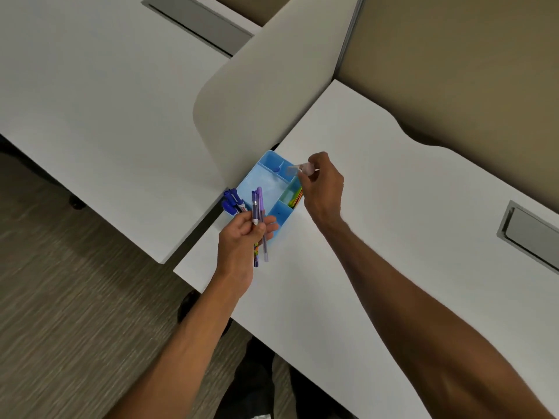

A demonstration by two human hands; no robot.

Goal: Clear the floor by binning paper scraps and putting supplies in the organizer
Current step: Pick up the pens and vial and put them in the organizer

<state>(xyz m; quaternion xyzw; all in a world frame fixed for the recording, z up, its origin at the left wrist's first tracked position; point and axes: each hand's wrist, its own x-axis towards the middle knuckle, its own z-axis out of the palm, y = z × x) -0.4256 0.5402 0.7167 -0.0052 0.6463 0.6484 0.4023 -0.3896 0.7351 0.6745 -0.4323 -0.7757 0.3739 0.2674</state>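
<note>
Purple pens (259, 225) in left hand (242, 237) over compartmented blue organizer (266, 182).

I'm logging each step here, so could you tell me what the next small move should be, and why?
Probably lower the right hand and release its small pale item into the blue organizer, since it hangs right above the far compartments. The left hand holds purple pens for afterwards.

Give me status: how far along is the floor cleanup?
Done: blue markers and coloured strips already sit in the light blue plastic organizer on the white desk. In hand: left hand grips two purple pens; right hand holds a small clear item over a compartment. Left: stowing these. Visible carpet is clear; no bin in view.
</note>
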